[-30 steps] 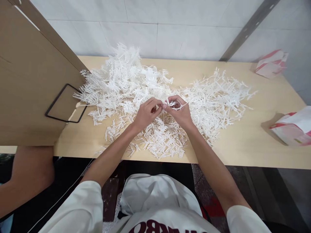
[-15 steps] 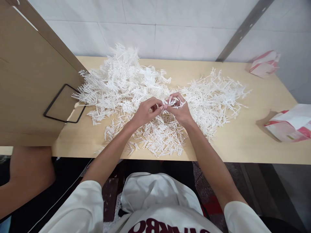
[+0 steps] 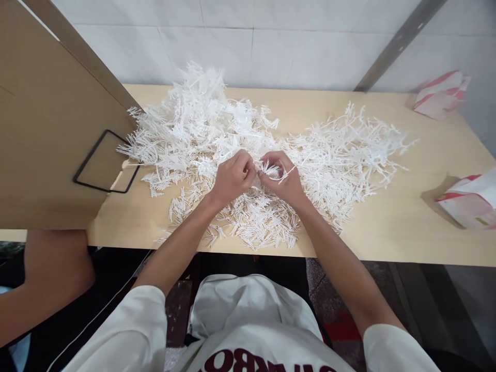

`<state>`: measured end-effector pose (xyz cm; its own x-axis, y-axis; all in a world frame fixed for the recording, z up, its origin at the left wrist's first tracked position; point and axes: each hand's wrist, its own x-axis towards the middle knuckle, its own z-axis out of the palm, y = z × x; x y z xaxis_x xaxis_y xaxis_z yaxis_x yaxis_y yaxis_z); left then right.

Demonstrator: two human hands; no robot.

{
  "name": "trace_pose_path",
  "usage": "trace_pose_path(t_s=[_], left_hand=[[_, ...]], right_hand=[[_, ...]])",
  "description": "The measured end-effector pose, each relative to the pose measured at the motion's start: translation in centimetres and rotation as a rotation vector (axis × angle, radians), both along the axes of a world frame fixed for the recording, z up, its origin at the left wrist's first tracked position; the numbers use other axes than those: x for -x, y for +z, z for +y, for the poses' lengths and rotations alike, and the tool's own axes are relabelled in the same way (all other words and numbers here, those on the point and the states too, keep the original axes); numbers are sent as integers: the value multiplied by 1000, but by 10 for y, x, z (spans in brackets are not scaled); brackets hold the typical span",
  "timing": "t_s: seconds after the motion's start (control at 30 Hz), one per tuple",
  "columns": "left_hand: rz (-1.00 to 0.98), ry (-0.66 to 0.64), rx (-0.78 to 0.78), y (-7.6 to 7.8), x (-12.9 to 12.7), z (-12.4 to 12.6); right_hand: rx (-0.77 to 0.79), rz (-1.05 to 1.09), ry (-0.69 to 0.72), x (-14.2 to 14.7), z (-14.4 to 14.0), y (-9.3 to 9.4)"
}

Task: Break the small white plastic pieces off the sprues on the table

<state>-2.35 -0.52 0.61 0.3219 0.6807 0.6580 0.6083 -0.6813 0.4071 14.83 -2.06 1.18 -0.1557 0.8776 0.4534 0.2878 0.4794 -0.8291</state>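
Note:
My left hand and my right hand meet over the middle of a light wooden table. Together they pinch a small white plastic sprig with comb-like teeth, held between the fingertips of both hands. A tall heap of white branched plastic pieces lies behind my left hand. A flatter spread of the same pieces lies to the right. Small loose white bits are scattered below my hands, near the front edge.
A brown cardboard panel with a black rectangular frame stands at the left. Two red-and-white paper bags sit at the right, one at the back and one nearer. Another person's arm shows at lower left.
Both hands stay together on the sprig with small finger movements. The view has shifted slightly; the piles have not changed.

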Motion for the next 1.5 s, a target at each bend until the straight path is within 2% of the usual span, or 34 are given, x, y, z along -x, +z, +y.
trace_pose_path(t_s=[0.17,0.3,0.47,0.6,0.73,0.93,1.13,1.37,1.5], left_hand=[[-115,-168,190,8,-2,-1],[-209,-199,381,9,-5,0],[-329,-207,428,7,-5,3],[-308,-222,455,7,-4,4],[-214,-210,428,8,-5,3],[-8,-107,269,4,-5,2],[250,-58,194,2,-5,-2],[249,-146,169,3,-1,1],[234,-152,153,1,1,2]], right_hand=[[146,104,-55,-4,3,2],[96,120,-74,-8,6,3],[100,111,-76,-9,7,-1],[30,21,-41,-9,7,-2],[-60,-106,-12,-10,4,-2],[-125,-286,3,-12,4,-7],[-164,-348,1,-11,1,-4],[-162,-365,38,-13,3,-5],[-157,-350,24,-11,-1,-1]])
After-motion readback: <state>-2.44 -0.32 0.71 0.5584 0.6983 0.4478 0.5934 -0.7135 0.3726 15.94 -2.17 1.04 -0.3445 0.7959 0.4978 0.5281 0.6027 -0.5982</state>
